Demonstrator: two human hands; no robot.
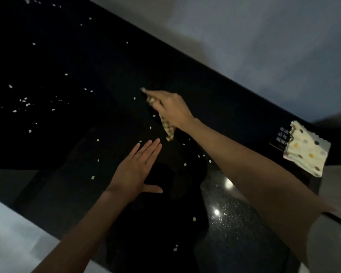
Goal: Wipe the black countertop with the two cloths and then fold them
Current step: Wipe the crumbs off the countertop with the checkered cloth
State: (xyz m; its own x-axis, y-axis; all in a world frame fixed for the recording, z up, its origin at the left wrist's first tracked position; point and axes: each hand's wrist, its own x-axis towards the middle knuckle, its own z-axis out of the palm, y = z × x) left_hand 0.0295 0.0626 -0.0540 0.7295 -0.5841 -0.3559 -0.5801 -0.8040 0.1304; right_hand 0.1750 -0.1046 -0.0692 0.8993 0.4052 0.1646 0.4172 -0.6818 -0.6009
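Black glossy tabletop (87,66), strewn with pale grains (28,104). Right hand (171,109) grips a bunched checked cloth (167,129), fingers curled round it, the loose end trailing beneath the wrist. Left hand (134,168) sits just short of the right hand, flat, fingers straight and together, thumb out; contact with the surface unclear. Dotted cream cloth (305,152) lies well right of the right forearm, beside a small black label (280,137).

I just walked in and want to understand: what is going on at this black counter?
A person is wiping the black countertop. The right hand grips a bunched patterned cloth among scattered pale crumbs. The left hand is spread flat, holding nothing. A second, dotted cloth lies untouched at the right edge. Many crumbs remain, so wiping is far from finished.
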